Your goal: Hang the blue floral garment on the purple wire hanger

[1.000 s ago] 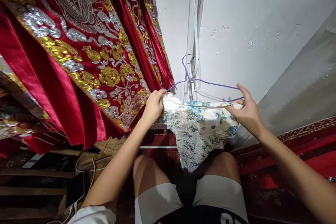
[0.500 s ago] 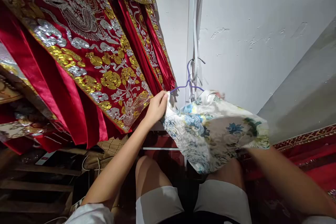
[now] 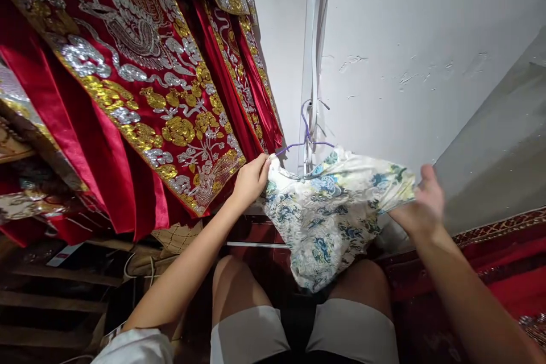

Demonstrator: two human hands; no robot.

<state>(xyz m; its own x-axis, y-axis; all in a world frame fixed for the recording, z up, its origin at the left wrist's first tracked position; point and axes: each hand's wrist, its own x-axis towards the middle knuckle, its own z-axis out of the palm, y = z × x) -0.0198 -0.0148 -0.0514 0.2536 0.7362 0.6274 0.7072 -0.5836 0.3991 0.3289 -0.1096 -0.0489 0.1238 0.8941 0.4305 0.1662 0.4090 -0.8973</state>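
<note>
A white blouse (image 3: 324, 210) with a blue, green and yellow floral print hangs on a thin purple hanger (image 3: 306, 131). The hanger's hook is at the white strip on the wall. My left hand (image 3: 252, 179) pinches the blouse's left shoulder at the hanger's end, thumb on top. At the outer end of the right sleeve (image 3: 386, 182), my right hand (image 3: 426, 199) is raised with its fingers stretched upward, somewhat blurred. Its palm side is against or right beside the sleeve edge; I cannot tell which. The blouse's lower part droops above my knees.
Red garments with gold and silver sequin embroidery (image 3: 179, 131) hang close on the left. A white wall (image 3: 384, 28) rises ahead, with a vertical white strip (image 3: 313, 40). Wooden slats (image 3: 55, 301) lie low at left, and red fabric (image 3: 503, 261) lies low at right.
My right hand, before hidden behind the blouse, now shows at the sleeve's outer end. The sleeve has drawn in and the blouse hangs straighter. My left hand keeps its hold on the shoulder.
</note>
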